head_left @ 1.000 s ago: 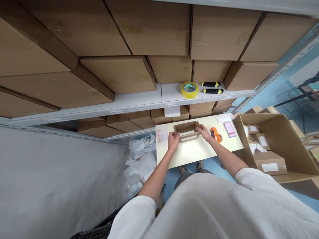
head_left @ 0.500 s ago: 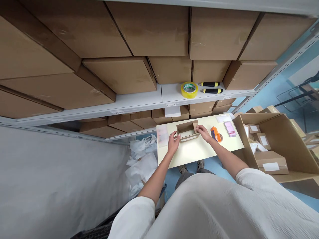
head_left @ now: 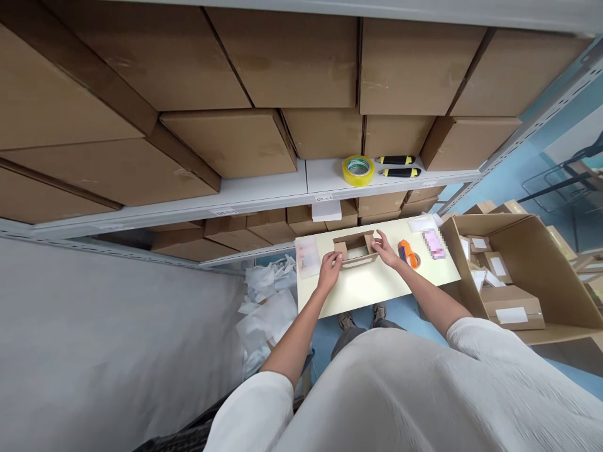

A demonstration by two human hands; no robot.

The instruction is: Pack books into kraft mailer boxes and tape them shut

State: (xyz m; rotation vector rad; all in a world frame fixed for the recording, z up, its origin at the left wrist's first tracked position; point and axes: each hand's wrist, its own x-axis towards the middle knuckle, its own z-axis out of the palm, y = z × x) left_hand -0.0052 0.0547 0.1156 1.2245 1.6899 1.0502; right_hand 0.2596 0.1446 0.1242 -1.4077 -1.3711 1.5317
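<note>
A small open cardboard box (head_left: 360, 259) rests on the pale tabletop (head_left: 372, 289), with short flaps at both ends folded inward. My left hand (head_left: 330, 271) grips its left end, fingers closed on the flap there. At the other end my right hand (head_left: 385, 248) has its fingers apart, with the thumb side close against the box. Just right of that hand lies an orange tape dispenser (head_left: 406, 251) with a roll in it.
A large carton (head_left: 541, 257) holding several small labelled boxes stands at the right. Shelves (head_left: 264, 185) of brown boxes rise ahead, with yellow tape (head_left: 358, 171) and two black-yellow knives (head_left: 400, 172) on one. White crumpled sheets (head_left: 271, 317) lie left of the table.
The left end flap has been folded inward by my left hand. My right hand has loosened from the right flap and its fingers have spread.
</note>
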